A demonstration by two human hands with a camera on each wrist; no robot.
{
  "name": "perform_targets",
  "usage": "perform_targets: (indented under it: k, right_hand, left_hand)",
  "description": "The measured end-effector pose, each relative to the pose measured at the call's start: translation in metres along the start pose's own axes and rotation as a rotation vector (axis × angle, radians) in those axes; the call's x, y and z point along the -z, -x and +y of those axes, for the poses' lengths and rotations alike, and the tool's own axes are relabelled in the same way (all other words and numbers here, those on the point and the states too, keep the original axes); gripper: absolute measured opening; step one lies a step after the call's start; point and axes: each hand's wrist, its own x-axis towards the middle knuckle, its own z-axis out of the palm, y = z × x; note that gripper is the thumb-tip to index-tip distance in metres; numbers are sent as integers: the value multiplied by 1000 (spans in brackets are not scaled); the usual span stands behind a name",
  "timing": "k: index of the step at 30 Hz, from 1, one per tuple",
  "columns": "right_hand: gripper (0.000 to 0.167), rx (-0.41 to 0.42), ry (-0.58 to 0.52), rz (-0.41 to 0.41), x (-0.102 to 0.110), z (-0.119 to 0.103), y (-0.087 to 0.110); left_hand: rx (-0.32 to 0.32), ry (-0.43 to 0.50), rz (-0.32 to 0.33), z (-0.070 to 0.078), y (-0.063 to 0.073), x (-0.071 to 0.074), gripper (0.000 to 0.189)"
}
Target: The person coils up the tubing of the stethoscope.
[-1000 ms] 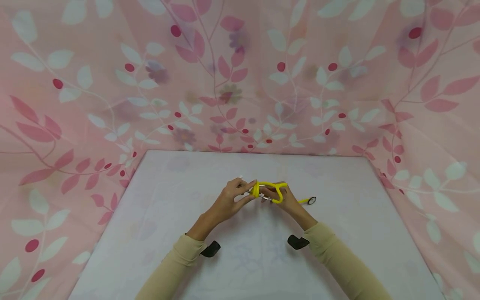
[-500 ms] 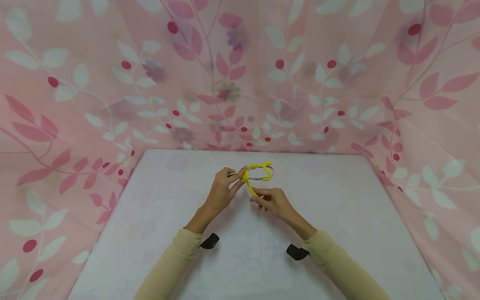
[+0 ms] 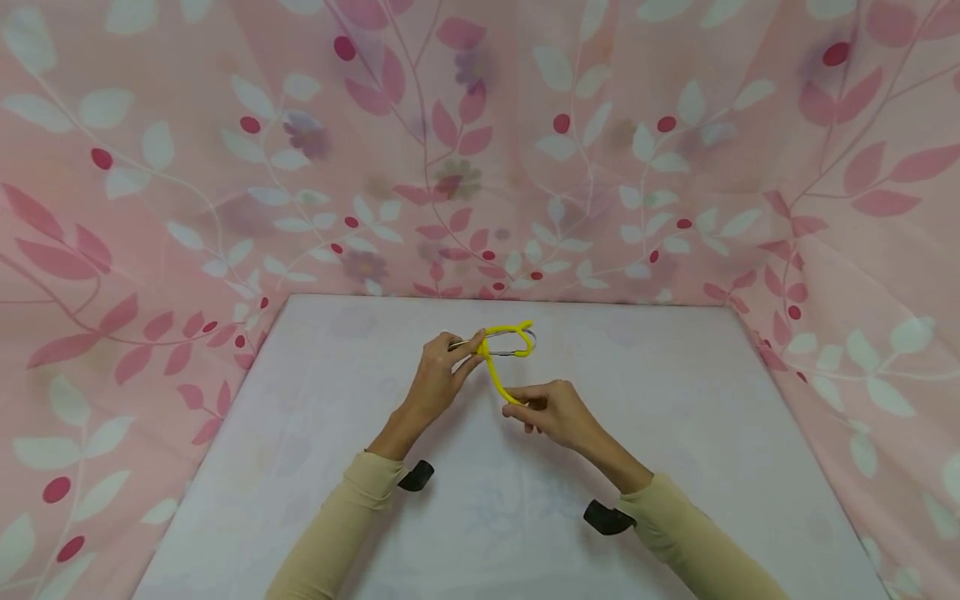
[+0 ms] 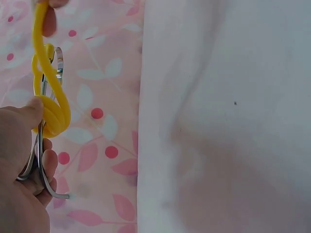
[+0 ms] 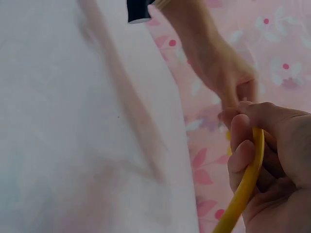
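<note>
A stethoscope with yellow tubing [image 3: 494, 379] is held up over the middle of the table, between the two hands. My left hand [image 3: 435, 375] pinches it where the tubing winds around the metal ear tubes [image 4: 41, 165]; that yellow coil [image 4: 59, 119] sits under the thumb in the left wrist view. The Y-shaped part of the tubing [image 3: 525, 330] points away to the right. Lower and to the right, my right hand [image 3: 558, 414] grips the loose stretch of tubing, which runs through its curled fingers [image 5: 241, 154] in the right wrist view. The chest piece is hidden.
A white-covered table [image 3: 480, 533] lies under both hands. Pink leaf-patterned cloth [image 3: 480, 167] hangs behind it and along both sides. Black wrist devices [image 3: 417, 476] stick out at the cuffs of both sleeves [image 3: 352, 508].
My right hand has left the Y-shaped end, come nearer the body and drawn a length of tubing out from the coil. My left hand has shifted slightly left and away, still pinching the coil.
</note>
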Motion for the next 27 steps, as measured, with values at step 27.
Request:
perform_targets:
  k: [27]
  right_hand:
    - [19,272,307,211,63,-8,-54]
  left_hand:
    - [-159,-26,-191,28,11,-13,53]
